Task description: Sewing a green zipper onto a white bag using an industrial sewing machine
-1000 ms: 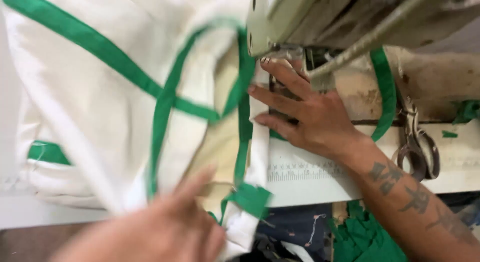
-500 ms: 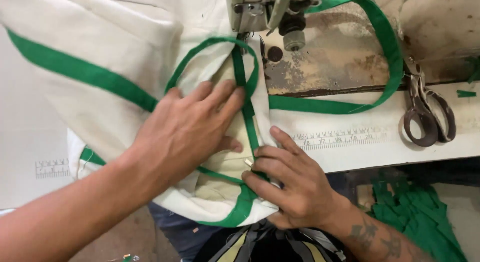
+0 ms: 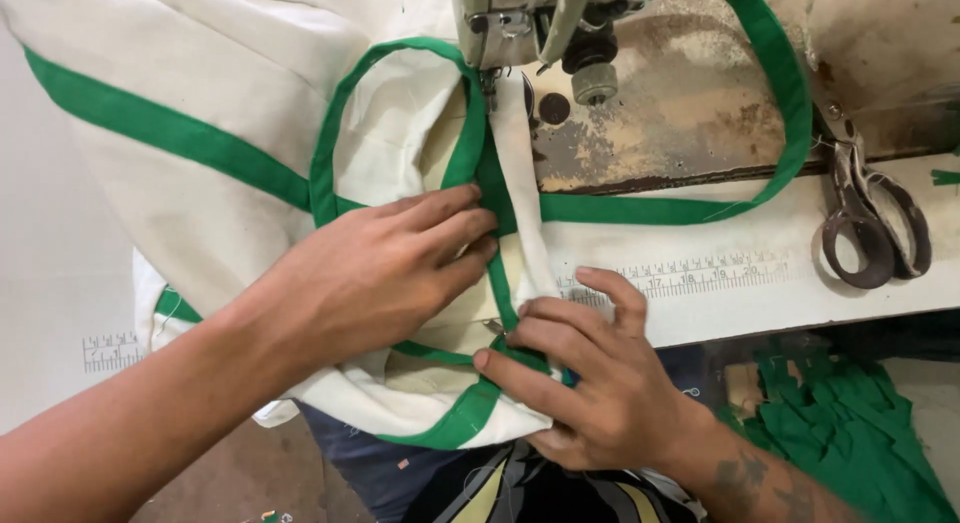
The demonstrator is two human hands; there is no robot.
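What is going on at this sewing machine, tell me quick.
A person is working a white cloth bag trimmed with green tape at an old sewing machine. The left hand lies flat on the cloth, fingers pressing beside the green edging just in front of the needle. The right hand pins the bag's lower edge at the table's rim. A loose length of the green tape loops over the machine bed. Scissors lie on the table to the right, untouched.

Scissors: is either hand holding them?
No, the scissors lie alone at the table's right edge; the left hand and right hand press the fabric.
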